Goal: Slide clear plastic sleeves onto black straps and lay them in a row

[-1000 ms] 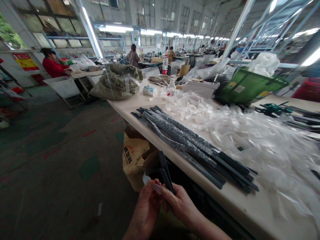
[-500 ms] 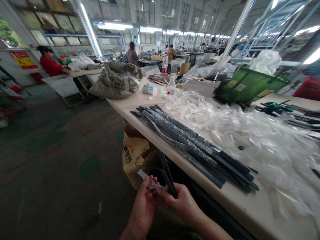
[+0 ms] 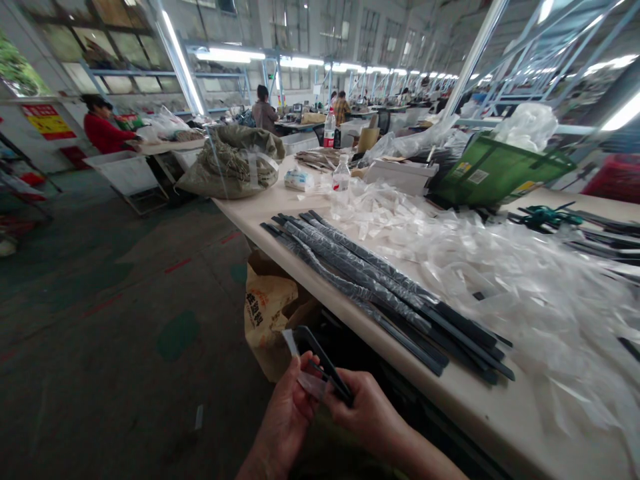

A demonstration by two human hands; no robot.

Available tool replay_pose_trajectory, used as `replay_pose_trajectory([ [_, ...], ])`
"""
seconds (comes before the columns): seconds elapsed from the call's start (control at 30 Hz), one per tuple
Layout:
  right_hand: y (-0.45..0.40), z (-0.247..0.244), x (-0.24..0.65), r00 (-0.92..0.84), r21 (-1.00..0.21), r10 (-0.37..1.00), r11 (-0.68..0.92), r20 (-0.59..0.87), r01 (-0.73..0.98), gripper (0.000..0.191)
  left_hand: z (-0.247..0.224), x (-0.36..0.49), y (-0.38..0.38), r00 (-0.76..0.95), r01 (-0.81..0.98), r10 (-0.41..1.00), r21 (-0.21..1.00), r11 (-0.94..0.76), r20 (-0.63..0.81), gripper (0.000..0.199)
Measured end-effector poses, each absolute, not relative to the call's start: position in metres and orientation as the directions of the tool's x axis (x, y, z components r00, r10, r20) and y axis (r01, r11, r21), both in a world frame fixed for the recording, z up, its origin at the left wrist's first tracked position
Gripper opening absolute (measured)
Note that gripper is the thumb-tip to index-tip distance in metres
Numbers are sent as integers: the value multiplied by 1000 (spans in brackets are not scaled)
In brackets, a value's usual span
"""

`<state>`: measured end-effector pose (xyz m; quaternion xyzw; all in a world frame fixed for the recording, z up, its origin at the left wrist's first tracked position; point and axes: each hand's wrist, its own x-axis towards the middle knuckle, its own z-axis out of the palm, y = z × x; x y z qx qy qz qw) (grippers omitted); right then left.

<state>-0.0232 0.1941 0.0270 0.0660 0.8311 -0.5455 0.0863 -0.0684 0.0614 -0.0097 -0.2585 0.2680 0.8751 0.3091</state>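
In front of the table edge, my left hand (image 3: 289,407) pinches a narrow strip of clear plastic film (image 3: 313,385), whose loose end stands up past the fingertips. My right hand (image 3: 365,407) is closed on a flat black strip (image 3: 325,363), bent over into a loop at its far end. The film reaches from the left fingers to the right thumb. Where the black strip meets the left fingers is partly hidden. Several long black strips (image 3: 380,287) lie bundled on the table just beyond, their middles wrapped in clear film.
A heap of clear plastic film (image 3: 500,273) covers much of the table (image 3: 480,427). Beyond are a clear bottle (image 3: 341,175), a green bag (image 3: 500,170) and a sack (image 3: 235,163). A paper bag (image 3: 270,303) stands below the table edge. Several people work farther off.
The black strip has tipped lower and to the left, its bend now near the left fingers. The film's loose end has turned more upright. Both hands stay nearly in place.
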Motion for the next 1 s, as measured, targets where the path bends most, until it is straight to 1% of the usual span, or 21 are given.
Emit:
replay_pose_trajectory([
  [0.07,195,23,-23,-977,-921,18,328,-214,208,19,-9,-61,61,-698,-707,520,358,-610,-493,19],
  [0.13,196,17,-23,-978,-939,31,276,-205,206,18,-9,-55,62,-710,-704,565,423,-571,-420,18],
  [0.27,199,14,-25,-970,-940,94,239,-226,242,20,-8,-53,64,-727,-678,552,555,-482,-409,18],
  [0.33,201,16,-26,-965,-950,93,176,-244,258,25,-8,-55,64,-735,-665,545,587,-461,-404,18],
  [0.43,206,21,-24,-966,-960,46,103,-255,259,39,-11,-61,64,-747,-663,497,555,-502,-442,23],
  [0.53,209,22,-17,-961,-957,-33,104,-276,271,51,-15,-68,62,-726,-671,401,451,-588,-558,28],
  [0.6,209,18,-10,-941,-942,-78,94,-329,322,57,-16,-71,61,-716,-657,361,401,-638,-598,29],
  [0.73,206,7,-2,-885,-896,-142,46,-444,442,63,-12,-72,62,-749,-605,332,386,-697,-574,30],
  [0.87,204,5,-3,-884,-900,-175,40,-433,433,64,-10,-72,63,-759,-589,318,389,-708,-569,35],
  [1.0,204,10,-4,-881,-898,-185,34,-436,438,62,-11,-71,64,-779,-583,337,414,-699,-528,31],
])
